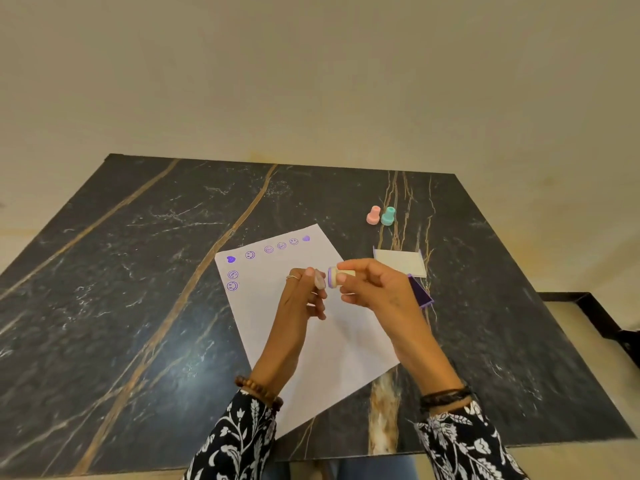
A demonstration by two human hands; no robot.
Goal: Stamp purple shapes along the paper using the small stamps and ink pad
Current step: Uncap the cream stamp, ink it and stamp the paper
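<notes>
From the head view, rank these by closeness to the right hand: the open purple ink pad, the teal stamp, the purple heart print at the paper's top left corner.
From the right hand:
1. Open purple ink pad, on the table just right of the hand, partly hidden behind it.
2. Teal plastic stamp, standing farther back on the table, beside a pink one.
3. Purple heart print, far left across the white paper.

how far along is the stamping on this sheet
Done: the paper has six purple marks along its top edge and two smileys starting down the left edge. In hand: the right hand holds a cream stamp sideways above the sheet, the left hand at its purple face. Left: the other edges are bare; the pink stamp and teal stamp stand aside.
</notes>
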